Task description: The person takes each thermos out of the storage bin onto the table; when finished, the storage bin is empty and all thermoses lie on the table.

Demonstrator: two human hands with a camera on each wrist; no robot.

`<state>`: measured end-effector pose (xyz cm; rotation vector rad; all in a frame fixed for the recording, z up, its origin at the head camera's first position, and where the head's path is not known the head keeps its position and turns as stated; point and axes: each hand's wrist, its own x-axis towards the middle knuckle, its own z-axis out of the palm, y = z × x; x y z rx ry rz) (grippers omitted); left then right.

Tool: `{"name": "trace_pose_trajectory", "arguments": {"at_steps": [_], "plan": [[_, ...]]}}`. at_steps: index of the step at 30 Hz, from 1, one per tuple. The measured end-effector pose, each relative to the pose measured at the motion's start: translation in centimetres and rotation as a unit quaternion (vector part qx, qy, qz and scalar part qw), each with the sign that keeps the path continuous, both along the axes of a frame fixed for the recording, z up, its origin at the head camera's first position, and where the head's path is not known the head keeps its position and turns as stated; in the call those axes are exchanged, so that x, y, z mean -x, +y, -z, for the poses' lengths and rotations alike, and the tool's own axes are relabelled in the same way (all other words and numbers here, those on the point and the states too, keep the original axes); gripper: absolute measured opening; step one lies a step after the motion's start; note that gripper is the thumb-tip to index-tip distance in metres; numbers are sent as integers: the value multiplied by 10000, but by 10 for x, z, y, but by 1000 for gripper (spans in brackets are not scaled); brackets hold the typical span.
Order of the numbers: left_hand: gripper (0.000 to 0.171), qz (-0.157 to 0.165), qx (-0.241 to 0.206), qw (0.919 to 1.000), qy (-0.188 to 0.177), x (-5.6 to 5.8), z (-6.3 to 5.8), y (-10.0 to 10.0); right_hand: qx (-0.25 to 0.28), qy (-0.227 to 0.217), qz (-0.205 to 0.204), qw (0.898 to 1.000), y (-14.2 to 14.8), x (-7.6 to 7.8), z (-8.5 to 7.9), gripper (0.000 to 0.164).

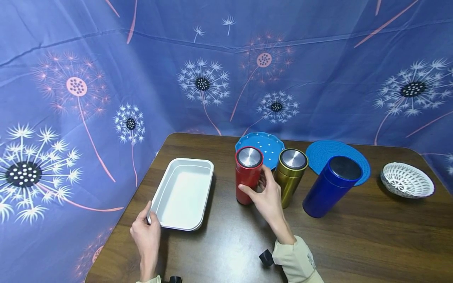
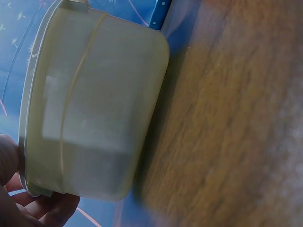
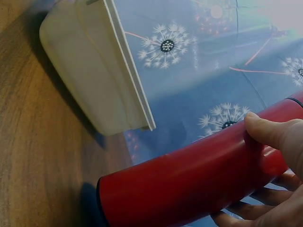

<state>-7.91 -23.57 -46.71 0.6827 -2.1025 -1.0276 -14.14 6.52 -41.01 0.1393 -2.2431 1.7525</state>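
In the head view my left hand [image 1: 146,232] pinches the near left corner of a white rectangular plastic container [image 1: 183,192], thumb over the rim and fingers under it. The left wrist view shows the container's deep side wall [image 2: 99,104] beside the tabletop. My right hand [image 1: 267,198] grips a red vacuum flask [image 1: 247,176] with a steel-topped lid, thumb on its near side and fingers round its right. Its base [image 3: 109,201] is at the table surface in the right wrist view. A gold flask [image 1: 291,177] stands just right of that hand, and a blue flask [image 1: 327,192] farther right.
Behind the red flask lies a blue polka-dot dish [image 1: 270,147] with a wavy rim. A round blue woven placemat [image 1: 318,153] is partly behind the blue flask. At the right sits a white patterned bowl [image 1: 407,179]. Dandelion-print cloth [image 1: 159,78] borders the wooden table [image 1: 226,243].
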Motion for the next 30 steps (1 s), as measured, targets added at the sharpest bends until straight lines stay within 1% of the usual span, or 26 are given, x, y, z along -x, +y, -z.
{"name": "trace_pose_trajectory", "arguments": {"at_steps": [6,11,19,25,30], "plan": [[34,-24,-31,10000,0,-1,0,1,-136,-77,30,9999,-1,1,6,76],[33,15,23,10000,70,-2,1,3,-170,-78,55,9998,-1,1,10,73],[33,10,71,9999,97,0,1,4,-168,-90,105,9998,0,2,10,72],[32,-10,95,9999,93,-1,1,2,-311,-247,-8,9992,0,1,11,75],[32,-14,178,9998,32,-1,1,-1,-404,-263,-114,9988,-2,0,14,77]]}}
